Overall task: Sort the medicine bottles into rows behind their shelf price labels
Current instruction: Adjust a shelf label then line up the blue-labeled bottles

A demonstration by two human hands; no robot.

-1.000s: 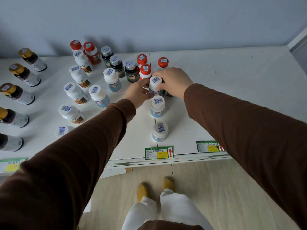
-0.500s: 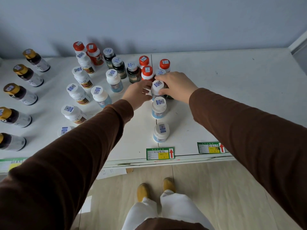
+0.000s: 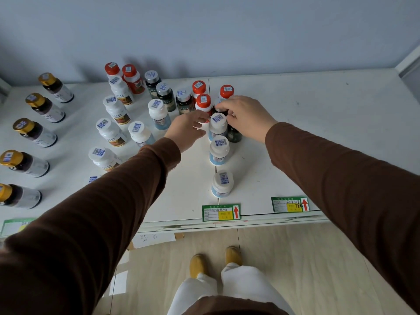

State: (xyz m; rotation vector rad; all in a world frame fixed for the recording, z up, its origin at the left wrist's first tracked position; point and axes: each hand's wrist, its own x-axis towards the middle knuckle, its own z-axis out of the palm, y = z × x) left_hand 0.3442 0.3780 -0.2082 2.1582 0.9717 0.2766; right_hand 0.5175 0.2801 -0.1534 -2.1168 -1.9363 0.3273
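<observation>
While our right hand (image 3: 246, 117) grips a dark bottle (image 3: 234, 133), our left hand (image 3: 188, 128) hovers, fingers loose; next, move it behind its label.

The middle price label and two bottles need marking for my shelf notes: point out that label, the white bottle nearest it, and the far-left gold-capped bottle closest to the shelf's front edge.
middle price label (image 3: 221, 212), head view, printed face.
nearest white bottle (image 3: 223, 178), head view, cap top.
front gold-capped bottle (image 3: 5, 192), head view, gold cap.

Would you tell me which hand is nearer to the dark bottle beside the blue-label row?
Right. The right hand reaches over the dark bottle, hiding its cap. The left hand sits across the rearmost blue-label bottle, farther off.
</observation>
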